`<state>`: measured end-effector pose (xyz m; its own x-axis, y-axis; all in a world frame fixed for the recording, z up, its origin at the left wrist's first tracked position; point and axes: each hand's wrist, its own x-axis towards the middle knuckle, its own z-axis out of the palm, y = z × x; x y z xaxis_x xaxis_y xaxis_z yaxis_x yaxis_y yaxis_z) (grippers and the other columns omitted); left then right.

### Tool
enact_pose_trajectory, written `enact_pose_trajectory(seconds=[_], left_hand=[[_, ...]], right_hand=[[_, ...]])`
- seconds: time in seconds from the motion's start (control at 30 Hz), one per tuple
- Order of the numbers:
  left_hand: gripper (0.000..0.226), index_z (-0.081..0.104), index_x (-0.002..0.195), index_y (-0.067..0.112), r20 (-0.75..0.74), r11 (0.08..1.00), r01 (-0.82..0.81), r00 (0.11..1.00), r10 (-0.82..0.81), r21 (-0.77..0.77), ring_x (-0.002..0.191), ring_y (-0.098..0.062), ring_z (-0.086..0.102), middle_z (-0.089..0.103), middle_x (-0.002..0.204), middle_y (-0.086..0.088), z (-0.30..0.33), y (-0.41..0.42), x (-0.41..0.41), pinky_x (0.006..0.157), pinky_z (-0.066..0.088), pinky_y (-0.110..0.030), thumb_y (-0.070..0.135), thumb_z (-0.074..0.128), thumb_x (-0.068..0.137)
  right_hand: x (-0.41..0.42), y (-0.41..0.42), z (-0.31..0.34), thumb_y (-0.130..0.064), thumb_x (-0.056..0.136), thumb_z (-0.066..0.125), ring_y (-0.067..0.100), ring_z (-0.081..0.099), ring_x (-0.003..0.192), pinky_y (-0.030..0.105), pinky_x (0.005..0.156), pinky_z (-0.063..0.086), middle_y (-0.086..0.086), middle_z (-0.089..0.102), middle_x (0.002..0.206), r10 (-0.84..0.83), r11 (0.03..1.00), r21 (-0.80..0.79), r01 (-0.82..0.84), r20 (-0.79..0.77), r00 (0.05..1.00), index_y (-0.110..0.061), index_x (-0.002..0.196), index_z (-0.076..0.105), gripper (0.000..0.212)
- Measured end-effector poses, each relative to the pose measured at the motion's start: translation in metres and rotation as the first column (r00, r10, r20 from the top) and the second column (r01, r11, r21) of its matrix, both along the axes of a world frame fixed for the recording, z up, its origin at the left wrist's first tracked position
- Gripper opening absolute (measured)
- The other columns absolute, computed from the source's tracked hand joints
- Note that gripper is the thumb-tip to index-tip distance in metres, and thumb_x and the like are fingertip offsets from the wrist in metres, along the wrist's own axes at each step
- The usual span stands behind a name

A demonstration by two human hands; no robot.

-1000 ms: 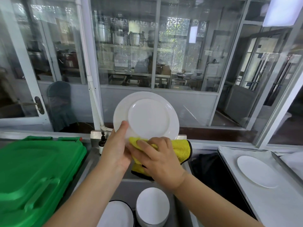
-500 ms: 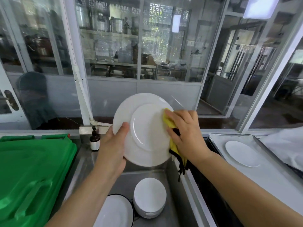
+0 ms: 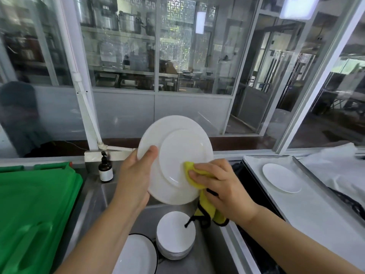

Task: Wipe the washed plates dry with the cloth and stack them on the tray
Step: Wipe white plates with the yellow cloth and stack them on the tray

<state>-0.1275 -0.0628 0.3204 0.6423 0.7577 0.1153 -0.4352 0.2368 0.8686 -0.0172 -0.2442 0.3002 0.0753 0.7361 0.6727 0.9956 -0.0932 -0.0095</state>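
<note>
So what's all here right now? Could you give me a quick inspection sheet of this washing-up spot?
Surface: steel sink in the middle; tray with a white liner to the right.
Job's things: white plate held up on edge, underside to the camera; yellow cloth pressed on its lower right; one plate on the tray; stack of white plates in the sink beside a dark-rimmed plate.
Clutter: brown pump bottle on the sink's back corner; green bin lid at left.
Hands: left hand grips the plate's left edge; right hand holds the cloth.
Cables: nothing seen.
Surroundings: glass partition with shelves of steel pots behind it.
</note>
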Motion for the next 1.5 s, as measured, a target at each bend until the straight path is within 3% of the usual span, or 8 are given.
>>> enact_pose_trajectory(seconds=[0.2,0.47,0.77,0.9,1.1,1.23,1.37,1.5], left_hand=[[0.007,0.071,0.088,0.021,-0.094,0.994,0.112,0.99,-0.109,0.02,0.071,-0.009,0.071,0.076,0.083,0.005,-0.007,-0.016,0.021,0.053,0.053,-0.019,0.021,0.064,0.089],[0.019,0.075,0.076,0.026,-0.13,0.988,0.157,0.979,-0.154,0.006,0.063,-0.012,0.07,0.075,0.077,0.002,-0.011,-0.062,0.074,0.047,0.052,-0.023,0.02,0.063,0.089],[0.008,0.071,0.088,0.027,-0.227,0.975,0.177,0.963,-0.143,0.135,0.078,-0.009,0.071,0.075,0.087,0.009,-0.036,-0.148,0.188,0.059,0.053,-0.022,0.024,0.064,0.089],[0.021,0.072,0.084,0.045,-0.32,0.91,0.28,0.93,-0.179,0.306,0.084,-0.007,0.069,0.074,0.09,0.015,-0.049,-0.215,0.263,0.068,0.052,-0.027,0.028,0.063,0.09],[0.011,0.069,0.099,0.033,-0.518,0.688,0.409,0.853,-0.056,0.6,0.084,-0.015,0.066,0.07,0.088,0.01,-0.091,-0.299,0.377,0.076,0.053,-0.039,0.032,0.063,0.09],[0.024,0.069,0.101,0.021,-0.538,0.235,0.497,0.825,0.17,0.835,0.08,-0.024,0.064,0.069,0.087,0.0,-0.123,-0.337,0.441,0.065,0.045,-0.033,0.039,0.054,0.093],[0.022,0.061,0.097,0.024,-0.564,-0.065,0.605,0.771,0.295,0.793,0.081,-0.022,0.062,0.062,0.089,0.005,-0.159,-0.364,0.5,0.059,0.041,-0.032,0.038,0.045,0.097],[0.018,0.066,0.072,0.01,-0.447,-0.344,0.514,0.856,0.258,0.786,0.055,-0.023,0.062,0.063,0.067,-0.003,-0.192,-0.379,0.536,0.035,0.038,-0.025,0.016,0.083,0.072]], right_hand=[[0.029,-0.002,0.023,0.012,0.074,0.068,0.025,0.04,0.095,0.033,0.089,0.042,0.011,0.063,0.115,-0.167,0.98,0.11,0.168,-0.017,0.986,-0.003,0.115,0.068,0.044],[0.044,-0.04,0.001,0.0,0.081,0.07,0.031,0.051,0.089,0.044,0.077,0.052,0.007,0.062,0.114,-0.096,0.993,0.066,0.093,0.044,0.994,-0.004,0.11,0.072,0.029],[0.177,-0.194,-0.057,0.011,0.068,0.068,0.024,0.041,0.099,0.022,0.092,0.034,0.013,0.063,0.111,-0.418,0.887,0.116,0.447,-0.211,0.884,-0.007,0.113,0.07,0.048],[0.239,-0.274,-0.088,0.015,0.073,0.068,0.025,0.044,0.101,0.032,0.086,0.041,0.006,0.063,0.11,-0.485,0.8,0.15,0.58,-0.407,0.774,-0.011,0.114,0.07,0.048],[0.318,-0.377,-0.126,0.011,0.079,0.069,0.031,0.055,0.094,0.043,0.079,0.047,-0.004,0.063,0.103,-0.502,0.675,0.163,0.72,-0.613,0.609,-0.015,0.109,0.073,0.039],[0.345,-0.415,-0.143,0.008,0.079,0.07,0.012,0.049,0.101,0.036,0.085,0.045,-0.02,0.058,0.106,-0.491,0.619,0.118,0.777,-0.713,0.5,-0.023,0.108,0.071,0.042],[0.363,-0.436,-0.158,0.007,0.079,0.07,0.005,0.051,0.106,0.021,0.088,0.043,-0.019,0.061,0.105,-0.421,0.597,0.101,0.796,-0.805,0.418,-0.031,0.103,0.071,0.044],[0.382,-0.444,-0.166,0.005,0.083,0.064,0.005,0.058,0.101,0.023,0.085,0.047,-0.014,0.063,0.103,-0.203,0.539,0.077,0.839,-0.955,0.218,-0.037,0.096,0.071,0.045]])
